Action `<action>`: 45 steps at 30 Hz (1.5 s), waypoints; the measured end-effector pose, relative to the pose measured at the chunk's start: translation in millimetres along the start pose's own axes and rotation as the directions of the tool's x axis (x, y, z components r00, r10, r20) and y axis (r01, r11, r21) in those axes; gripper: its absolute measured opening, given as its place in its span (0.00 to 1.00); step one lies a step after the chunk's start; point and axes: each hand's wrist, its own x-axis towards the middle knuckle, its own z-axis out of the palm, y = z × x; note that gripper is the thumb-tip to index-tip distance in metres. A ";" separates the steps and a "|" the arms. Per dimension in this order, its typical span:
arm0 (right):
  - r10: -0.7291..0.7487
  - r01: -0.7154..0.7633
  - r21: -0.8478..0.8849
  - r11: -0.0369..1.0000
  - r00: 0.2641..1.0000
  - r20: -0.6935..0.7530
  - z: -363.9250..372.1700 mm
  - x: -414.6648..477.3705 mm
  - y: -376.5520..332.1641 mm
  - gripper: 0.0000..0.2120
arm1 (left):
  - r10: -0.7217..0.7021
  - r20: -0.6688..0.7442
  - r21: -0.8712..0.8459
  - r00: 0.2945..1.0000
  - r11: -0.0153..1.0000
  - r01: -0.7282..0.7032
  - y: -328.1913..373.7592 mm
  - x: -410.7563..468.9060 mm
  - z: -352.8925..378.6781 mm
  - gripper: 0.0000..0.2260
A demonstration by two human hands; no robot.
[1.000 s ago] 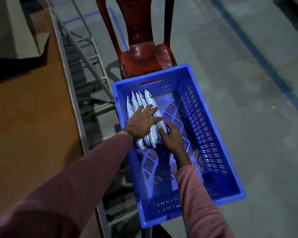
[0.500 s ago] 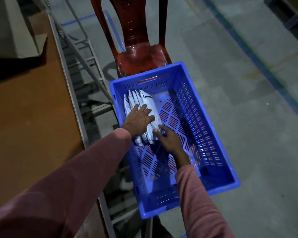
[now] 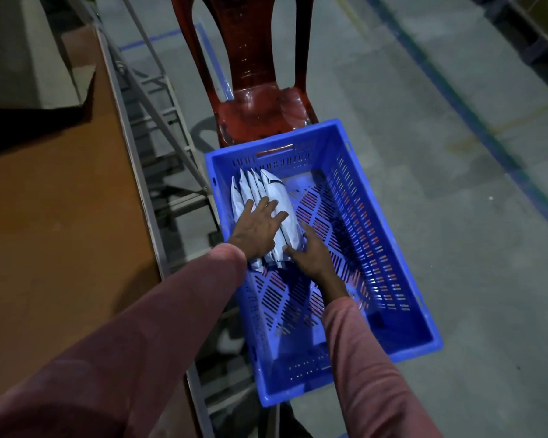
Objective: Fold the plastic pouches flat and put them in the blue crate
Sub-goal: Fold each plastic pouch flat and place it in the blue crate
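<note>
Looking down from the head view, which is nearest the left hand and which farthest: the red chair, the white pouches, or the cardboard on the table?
1. Pouches: under the left hand, in the far left corner of the crate.
2. Chair: just beyond the crate.
3. Cardboard: far left, on the table.

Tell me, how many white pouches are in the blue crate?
4 pouches show, side by side in the blue crate, far left corner, left hand resting on them, right hand beside them; more may be hidden.
</note>
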 end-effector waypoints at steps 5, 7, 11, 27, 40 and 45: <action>0.055 -0.056 0.012 0.998 0.997 0.062 11.3 7.7 5.2 0.32 | -0.041 -0.031 -0.050 0.999 0.998 0.039 1.2 -3.7 3.3 0.34; 0.060 -0.063 0.048 0.997 0.996 0.065 14.6 10.7 7.0 0.30 | -0.043 -0.032 -0.065 0.999 0.997 0.041 0.7 -3.9 4.0 0.33; 0.068 -0.075 0.093 0.993 0.994 0.080 17.5 13.5 5.4 0.32 | -0.031 -0.008 -0.084 0.999 0.996 0.031 0.4 -4.3 6.5 0.31; -0.204 0.209 0.010 0.978 0.964 -0.172 -6.7 -89.7 -105.4 0.33 | -0.272 -0.441 -0.417 0.855 0.906 0.072 20.6 -171.6 -84.5 0.20; -0.542 0.543 -0.043 0.839 0.824 -0.165 107.7 -290.8 -223.1 0.19 | -0.739 -0.494 -0.729 0.458 0.639 0.245 -94.9 -487.6 -21.0 0.17; -0.607 0.602 -0.105 0.792 0.794 -0.026 202.0 -339.6 -256.7 0.18 | -0.807 -0.452 -0.759 0.380 0.572 0.311 -129.7 -582.0 20.8 0.16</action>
